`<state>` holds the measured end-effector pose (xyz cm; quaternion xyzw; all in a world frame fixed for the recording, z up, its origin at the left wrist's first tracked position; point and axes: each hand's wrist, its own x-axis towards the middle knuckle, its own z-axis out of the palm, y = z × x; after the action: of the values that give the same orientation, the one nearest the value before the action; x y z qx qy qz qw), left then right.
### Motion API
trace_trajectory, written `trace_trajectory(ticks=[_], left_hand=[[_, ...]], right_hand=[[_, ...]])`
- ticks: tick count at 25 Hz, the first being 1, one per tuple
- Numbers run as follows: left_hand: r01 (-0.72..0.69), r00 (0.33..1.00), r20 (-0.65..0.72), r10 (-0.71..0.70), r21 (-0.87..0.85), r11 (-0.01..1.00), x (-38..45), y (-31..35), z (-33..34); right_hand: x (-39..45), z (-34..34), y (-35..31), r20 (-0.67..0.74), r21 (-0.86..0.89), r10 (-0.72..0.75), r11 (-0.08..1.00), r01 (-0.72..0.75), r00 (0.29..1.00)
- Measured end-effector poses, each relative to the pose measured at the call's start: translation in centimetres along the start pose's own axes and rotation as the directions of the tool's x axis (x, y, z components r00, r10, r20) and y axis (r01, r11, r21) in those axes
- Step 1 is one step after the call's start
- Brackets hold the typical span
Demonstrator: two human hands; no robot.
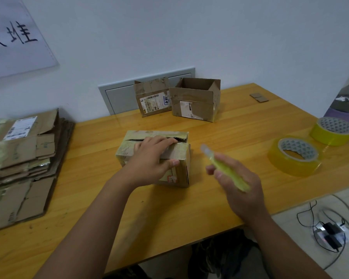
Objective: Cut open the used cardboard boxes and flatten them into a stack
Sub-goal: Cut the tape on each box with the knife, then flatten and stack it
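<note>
**One box slit, two more waiting**

Head view: the left hand [149,156] lies flat on top of a small taped box [155,158] in the middle of the bench [189,208], fingers spread across the lid and the thumb down the near side, pressing rather than closed round it. The tape seam along the top of the box is split, with a dark gap showing between the flaps, so the cutting of this one looks largely done; it is not yet flattened. The right hand [238,184] is just right of the box, curled loosely round a yellow-green cutter [226,168] whose pale tip points up and away from the box. The picture is blurred there, so I cannot tell whether a blade is out.

On the left edge of the bench sits a stack [22,162] of flattened boxes, several layers deep. At the back, against the wall, stand a labelled box [152,99] and, touching it, an open box [195,99], both still in shape. Two tape rolls [296,156] lie to the right.

Judging from this, a good share is finished, and three boxes remain to flatten.
</note>
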<state>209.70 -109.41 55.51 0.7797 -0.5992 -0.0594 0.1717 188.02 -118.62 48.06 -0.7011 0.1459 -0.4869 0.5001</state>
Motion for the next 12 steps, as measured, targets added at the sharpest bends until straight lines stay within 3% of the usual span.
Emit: trace_trajectory(ticks=[3,7,12], left_hand=[[0.025,1.0,0.01,-0.023,-0.164,0.986,-0.1,0.2,-0.5],[0.0,0.996,-0.08,-0.025,-0.304,0.953,0.0,0.4,-0.6],[-0.074,0.985,-0.172,-0.009,-0.47,0.879,-0.1,-0.2,-0.4]], right_hand=[[3.3,1.2,0.0,-0.117,0.034,0.03,0.999,-0.026,0.993],[7.4,3.4,1.0,0.065,-0.193,0.044,0.981,-0.03,0.997],[7.3,3.2,2.7,0.16,-0.267,0.019,0.963,0.025,0.987]])
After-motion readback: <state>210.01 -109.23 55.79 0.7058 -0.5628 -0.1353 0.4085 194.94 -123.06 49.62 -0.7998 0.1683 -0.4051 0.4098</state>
